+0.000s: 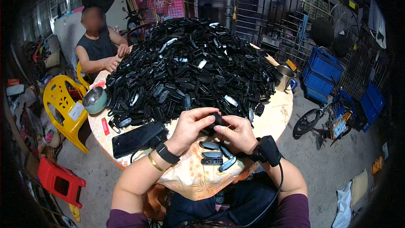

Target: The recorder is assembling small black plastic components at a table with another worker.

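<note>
Between my two hands is a small black plastic part [218, 120], held just above the near side of the round table. My left hand [192, 127] pinches it with thumb and forefinger. From the other side the fingertips of my right hand [237, 133] grip the same part, and its lower portion is partly hidden by the fingers. Several loose long oval pieces [212, 155], black and grey, lie on the cloth below my hands. Right behind them rises a large heap of similar black plastic parts [185, 71].
A black phone-like device [137, 140] lies by my left wrist. The patterned tablecloth [190, 177] also bears a green bowl [94, 99] and a metal mug [284, 77]. Across at the left sits another person [96, 44], hands at the heap. Yellow chair [63, 105], red stool [61, 181], blue crates [322, 71] and bicycle [314, 120] stand around.
</note>
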`<action>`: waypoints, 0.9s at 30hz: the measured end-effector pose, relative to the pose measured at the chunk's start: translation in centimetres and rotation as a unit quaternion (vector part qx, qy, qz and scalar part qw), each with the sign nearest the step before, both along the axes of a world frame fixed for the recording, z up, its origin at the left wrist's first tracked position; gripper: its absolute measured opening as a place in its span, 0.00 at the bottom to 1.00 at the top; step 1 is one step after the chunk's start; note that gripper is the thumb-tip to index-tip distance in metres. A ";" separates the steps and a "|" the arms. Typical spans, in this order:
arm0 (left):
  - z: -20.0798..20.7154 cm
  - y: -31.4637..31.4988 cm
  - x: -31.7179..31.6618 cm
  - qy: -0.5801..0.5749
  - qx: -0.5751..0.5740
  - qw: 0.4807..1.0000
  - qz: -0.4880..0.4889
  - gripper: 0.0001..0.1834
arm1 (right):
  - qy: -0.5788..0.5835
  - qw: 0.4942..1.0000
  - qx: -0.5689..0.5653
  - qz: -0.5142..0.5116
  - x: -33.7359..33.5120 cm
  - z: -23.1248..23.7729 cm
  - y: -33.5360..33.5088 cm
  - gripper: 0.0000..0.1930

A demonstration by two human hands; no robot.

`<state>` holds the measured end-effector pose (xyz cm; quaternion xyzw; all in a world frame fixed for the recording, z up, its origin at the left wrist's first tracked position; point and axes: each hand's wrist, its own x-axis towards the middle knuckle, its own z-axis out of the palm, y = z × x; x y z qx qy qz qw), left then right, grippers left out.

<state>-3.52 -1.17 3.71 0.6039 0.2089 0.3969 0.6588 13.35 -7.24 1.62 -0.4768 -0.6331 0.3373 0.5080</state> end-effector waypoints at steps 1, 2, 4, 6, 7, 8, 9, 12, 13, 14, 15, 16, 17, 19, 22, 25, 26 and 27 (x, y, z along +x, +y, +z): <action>0.0 0.1 -0.1 -0.001 0.001 1.000 0.000 0.13 | -0.054 0.996 0.064 -0.022 -0.1 0.3 -0.1 0.13; 0.0 0.2 -0.2 -0.001 0.019 1.000 0.001 0.13 | 0.003 0.998 0.066 -0.023 -0.8 0.8 -0.3 0.11; 0.1 0.2 -0.4 0.000 0.035 0.999 0.000 0.13 | -0.033 0.997 0.074 -0.021 -0.5 0.6 -0.1 0.11; 0.5 0.5 -0.5 0.017 0.030 0.999 -0.007 0.13 | -0.080 0.996 0.025 0.011 0.2 0.9 0.5 0.14; 0.5 0.8 -0.5 0.022 0.037 0.999 -0.013 0.12 | -0.080 0.996 0.025 0.012 0.3 1.1 0.8 0.14; 1.2 0.9 -0.9 0.058 0.038 0.997 -0.039 0.13 | -0.172 0.983 0.056 0.015 0.4 1.2 1.1 0.14; 1.9 0.8 -1.0 0.094 0.037 0.993 -0.068 0.14 | -0.262 0.961 0.086 0.016 0.6 1.0 1.4 0.15; 2.2 -0.1 -0.8 0.128 0.098 0.974 -0.159 0.13 | -0.316 0.938 0.145 0.003 0.5 -0.8 2.2 0.08; 1.8 0.0 -0.9 0.172 0.156 0.956 -0.181 0.12 | -0.348 0.930 0.120 0.004 0.2 -0.2 2.0 0.07; 1.8 0.0 -0.7 0.235 0.218 0.928 -0.188 0.11 | -0.354 0.925 0.141 -0.016 -0.1 -0.2 2.1 0.05; 2.2 -0.3 -0.7 0.277 0.232 0.914 -0.186 0.08 | -0.386 0.912 0.138 -0.018 -0.2 -0.3 2.5 0.05; 1.9 -0.2 -0.5 0.243 0.212 0.932 -0.164 0.07 | -0.393 0.908 0.139 -0.034 -0.2 -0.2 2.3 0.08; 1.3 0.2 -0.4 0.208 0.191 0.949 -0.142 0.07 | -0.399 0.905 0.140 -0.050 -0.4 0.1 1.9 0.10; 0.3 1.6 -0.6 0.242 0.319 0.916 0.041 0.06 | -0.413 0.894 0.170 -0.025 -0.1 0.3 1.7 0.05; -1.1 2.6 -0.6 0.310 0.451 0.829 0.113 0.09 | -0.394 0.905 0.162 -0.008 1.6 0.1 1.8 0.05; -2.2 2.0 -0.1 0.336 0.480 0.804 0.100 0.14 | -0.388 0.903 0.181 0.040 2.9 0.2 1.9 0.05; -2.1 1.8 -0.1 0.346 0.496 0.791 0.093 0.16 | -0.374 0.914 0.154 0.042 3.2 0.3 1.7 0.05; -2.2 1.7 0.0 0.345 0.496 0.792 0.092 0.16 | -0.361 0.923 0.127 0.042 3.6 0.5 1.6 0.05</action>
